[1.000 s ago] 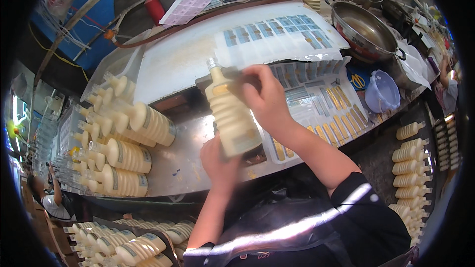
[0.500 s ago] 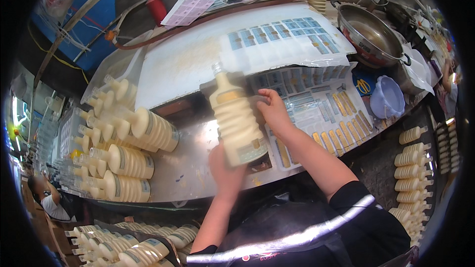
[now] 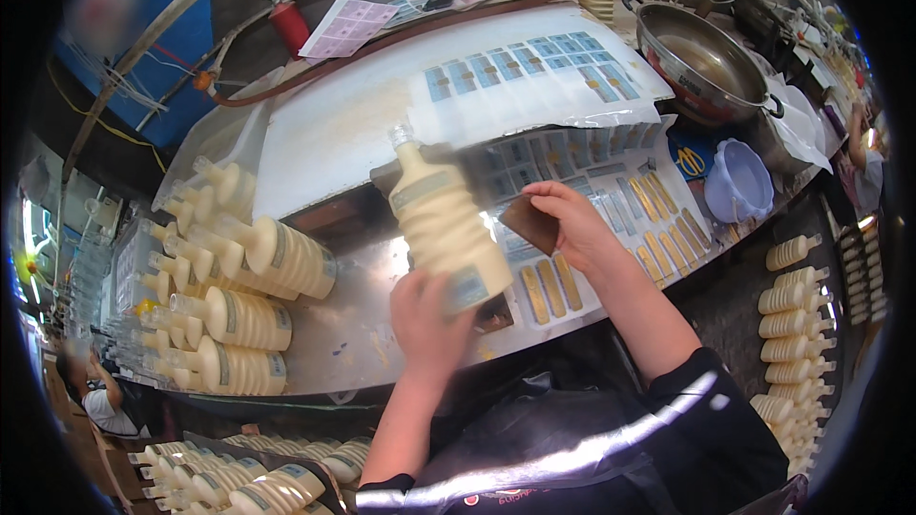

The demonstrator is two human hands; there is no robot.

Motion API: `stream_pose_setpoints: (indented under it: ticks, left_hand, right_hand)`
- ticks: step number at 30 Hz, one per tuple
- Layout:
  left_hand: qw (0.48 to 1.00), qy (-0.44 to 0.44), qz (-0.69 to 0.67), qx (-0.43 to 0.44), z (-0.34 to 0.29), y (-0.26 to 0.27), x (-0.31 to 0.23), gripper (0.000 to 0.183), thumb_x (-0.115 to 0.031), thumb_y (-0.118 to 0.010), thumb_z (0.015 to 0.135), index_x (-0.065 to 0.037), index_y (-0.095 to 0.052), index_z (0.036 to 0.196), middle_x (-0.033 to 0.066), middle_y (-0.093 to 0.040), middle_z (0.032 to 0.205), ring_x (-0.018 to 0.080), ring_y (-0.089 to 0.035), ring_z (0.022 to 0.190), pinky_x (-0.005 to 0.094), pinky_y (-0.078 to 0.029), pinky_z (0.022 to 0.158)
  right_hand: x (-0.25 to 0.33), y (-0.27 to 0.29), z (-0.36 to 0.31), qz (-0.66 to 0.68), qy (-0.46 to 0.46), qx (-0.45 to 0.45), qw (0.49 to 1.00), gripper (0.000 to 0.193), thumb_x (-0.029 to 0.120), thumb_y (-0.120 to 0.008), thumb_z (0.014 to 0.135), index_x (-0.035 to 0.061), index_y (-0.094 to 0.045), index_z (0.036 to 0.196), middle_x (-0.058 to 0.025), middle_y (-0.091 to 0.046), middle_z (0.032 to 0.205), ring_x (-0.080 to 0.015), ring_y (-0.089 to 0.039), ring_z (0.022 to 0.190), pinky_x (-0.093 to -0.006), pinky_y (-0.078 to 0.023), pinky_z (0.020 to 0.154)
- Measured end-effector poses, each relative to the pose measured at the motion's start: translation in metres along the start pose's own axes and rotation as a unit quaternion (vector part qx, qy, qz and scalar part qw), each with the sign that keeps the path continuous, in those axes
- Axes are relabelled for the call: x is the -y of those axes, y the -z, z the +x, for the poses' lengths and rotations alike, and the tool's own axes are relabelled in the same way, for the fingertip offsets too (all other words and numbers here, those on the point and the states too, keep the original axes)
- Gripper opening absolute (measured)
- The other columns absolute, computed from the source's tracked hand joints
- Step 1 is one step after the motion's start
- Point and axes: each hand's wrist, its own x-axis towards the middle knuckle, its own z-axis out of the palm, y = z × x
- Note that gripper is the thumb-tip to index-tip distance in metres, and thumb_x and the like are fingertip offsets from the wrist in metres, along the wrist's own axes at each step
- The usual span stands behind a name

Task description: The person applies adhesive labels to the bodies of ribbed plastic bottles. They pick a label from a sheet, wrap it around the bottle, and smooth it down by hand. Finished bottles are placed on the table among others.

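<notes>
My left hand [image 3: 426,322] is closed round the base of a cream ribbed bottle [image 3: 448,229], which tilts with its clear neck pointing away from me. Grey-blue labels show on its shoulder and near its base. Just right of the bottle, my right hand [image 3: 580,221] pinches a flat brown scraper-like piece [image 3: 531,225], apart from the bottle. Under and beyond that hand lies a sheet of gold strip labels [image 3: 547,294], with sheets of blue labels [image 3: 544,154] further back. Blur softens my left fingers and the bottle.
Similar cream bottles [image 3: 250,317] lie stacked on the metal table's left. A white board [image 3: 329,124] with blue labels slopes behind. At right stand a large metal pot [image 3: 701,57], a lilac bucket [image 3: 739,181] and yellow-handled scissors [image 3: 689,162]. More bottles [image 3: 787,324] line the right; a person [image 3: 100,391] is far left.
The bottle has turned about its length, bringing grey-blue labels into view instead of the gold-toned one. My right hand has drawn slightly right, and the brown piece now shows plainly in it.
</notes>
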Motion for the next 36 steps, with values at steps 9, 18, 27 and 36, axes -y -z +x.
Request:
stream_pose_setpoints:
  ticks: [9, 18, 27, 36]
  left_hand:
    - [0.991, 0.075, -0.11, -0.01, 0.021, 0.001, 0.021, 0.073, -0.018, -0.077, 0.083, -0.003, -0.046, 0.147, 0.0189, -0.05, 0.142, 0.0337, -0.052, 0.127, 0.0429, -0.046, 0.105]
    - [0.766, 0.315, -0.56, -0.017, 0.094, -0.022, 0.057, 0.05, -0.038, -0.06, 0.105, -0.002, -0.056, 0.138, 0.0096, -0.062, 0.129, 0.0177, -0.057, 0.118, 0.0343, -0.047, 0.102]
    - [0.957, 0.114, -0.259, 0.066, 0.097, 0.071, -0.002, 0.046, -0.044, -0.08, 0.083, -0.002, -0.072, 0.101, 0.0133, -0.062, 0.101, 0.0337, -0.059, 0.099, 0.0426, -0.049, 0.089]
    - [0.919, 0.183, -0.302, -0.174, 0.041, 0.125, 0.013, 0.024, -0.021, -0.079, 0.088, -0.005, -0.069, 0.103, 0.0119, -0.065, 0.099, 0.0299, -0.063, 0.086, 0.0398, -0.049, 0.078]
  right_hand:
    - [-0.01, 0.019, -0.03, -0.144, 0.004, 0.056, 0.988, 0.023, 0.021, -0.073, 0.093, 0.0021, -0.074, 0.106, -0.0031, -0.071, 0.101, -0.011, -0.063, 0.095, -0.0256, -0.049, 0.086]
    - [-0.011, -0.054, -0.008, -0.332, 0.057, 0.211, 0.918, 0.058, 0.02, -0.072, 0.091, -0.0037, -0.056, 0.141, -0.0117, -0.07, 0.122, -0.0138, -0.065, 0.102, -0.0294, -0.052, 0.088]
    - [0.017, -0.062, -0.078, -0.519, 0.14, 0.215, 0.815, 0.068, 0.016, -0.078, 0.075, 0.0038, -0.061, 0.139, -0.0022, -0.073, 0.105, -0.0026, -0.049, 0.059, -0.0227, -0.045, 0.056]
    - [0.04, -0.07, -0.104, -0.429, 0.172, 0.2, 0.864, 0.078, -0.002, -0.072, 0.076, 0.0068, -0.05, 0.151, -0.0128, -0.059, 0.145, -0.0017, -0.053, 0.067, -0.0202, -0.048, 0.063]
